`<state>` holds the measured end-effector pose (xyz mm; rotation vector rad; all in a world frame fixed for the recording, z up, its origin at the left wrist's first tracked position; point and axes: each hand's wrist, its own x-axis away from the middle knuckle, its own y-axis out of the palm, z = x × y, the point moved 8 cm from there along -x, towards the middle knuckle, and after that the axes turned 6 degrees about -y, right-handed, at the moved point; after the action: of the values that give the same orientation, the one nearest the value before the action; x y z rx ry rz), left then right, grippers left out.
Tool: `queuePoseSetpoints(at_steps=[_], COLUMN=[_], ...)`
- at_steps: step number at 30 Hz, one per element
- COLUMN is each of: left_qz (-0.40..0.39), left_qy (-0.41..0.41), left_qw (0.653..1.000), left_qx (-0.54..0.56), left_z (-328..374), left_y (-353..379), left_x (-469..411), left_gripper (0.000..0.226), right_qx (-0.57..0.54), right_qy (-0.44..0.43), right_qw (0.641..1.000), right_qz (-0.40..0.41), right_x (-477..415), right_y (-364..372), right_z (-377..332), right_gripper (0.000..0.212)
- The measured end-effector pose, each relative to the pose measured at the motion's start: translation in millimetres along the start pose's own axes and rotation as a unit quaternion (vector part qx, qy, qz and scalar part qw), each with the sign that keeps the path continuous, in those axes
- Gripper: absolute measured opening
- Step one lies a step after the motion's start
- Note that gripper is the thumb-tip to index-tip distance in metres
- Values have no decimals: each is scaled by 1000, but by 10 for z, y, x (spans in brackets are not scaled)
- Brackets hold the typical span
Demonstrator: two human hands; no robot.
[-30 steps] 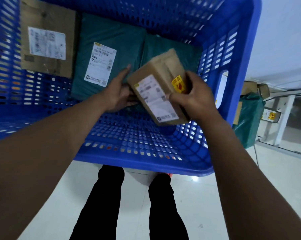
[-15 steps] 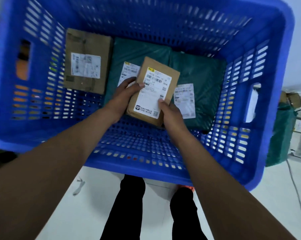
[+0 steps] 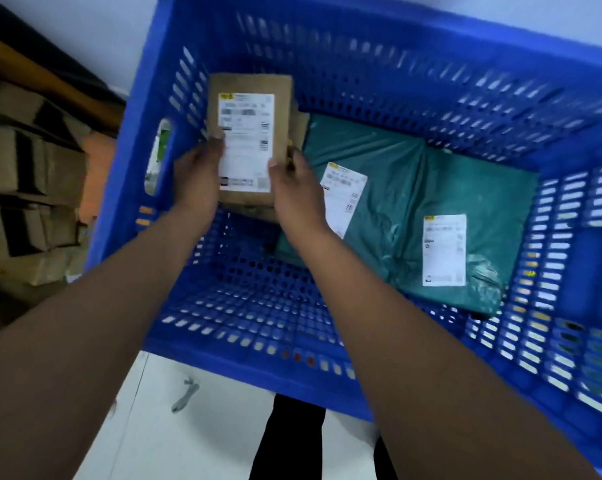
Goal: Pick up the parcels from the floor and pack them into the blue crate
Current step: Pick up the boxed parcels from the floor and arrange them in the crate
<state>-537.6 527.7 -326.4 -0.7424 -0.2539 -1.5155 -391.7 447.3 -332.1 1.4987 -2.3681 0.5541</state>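
**Placing a cardboard parcel at the left end of the crate**

We look down into the blue crate [image 3: 327,362], where both hands grip one flat cardboard parcel [image 3: 282,98], label upward. The left hand [image 3: 195,178] clamps its left edge with the thumb on the label; the right hand [image 3: 292,188] clamps its right edge. We hold it at the crate's far-left corner, above another brown parcel [image 3: 299,128] whose edge shows just beneath and to the right; whether the two touch, we cannot tell.

Progress: two green bagged parcels [image 3: 396,188] already lie side by side on the crate floor to the right, and the near-left part of the floor is bare. We judge the task partly done, with this parcel not yet released. The floor in view shows no parcels; stacked cartons [image 3: 25,168] stand at the left, outside the crate, and how many parcels remain we cannot say.

Compared with half a second ago, the held parcel has moved from over the green bags to the left corner, covering the brown parcel.
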Motion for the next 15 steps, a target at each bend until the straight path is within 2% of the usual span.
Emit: queuePoseSetpoints(at_steps=[4,7,11,15], left_qz=[36,60,44,34], left_qy=[18,23,19,5], left_qw=[997,995,996,996], left_qx=[-66,-75,-70,-83], left_z=[21,26,28,133], left_y=[-26,-17,9,13], left_x=[-182,-212,-245,-319], left_gripper=[37,40,40,44], right_qx=[111,133,144,135], right_qy=[4,14,37,49], right_qw=[994,991,989,989], right_qz=[23,26,18,30], right_x=[-262,-342,-409,-470], right_y=[311,312,303,338], right_z=[-158,-147,-115,-157], right_gripper=[48,42,31,36])
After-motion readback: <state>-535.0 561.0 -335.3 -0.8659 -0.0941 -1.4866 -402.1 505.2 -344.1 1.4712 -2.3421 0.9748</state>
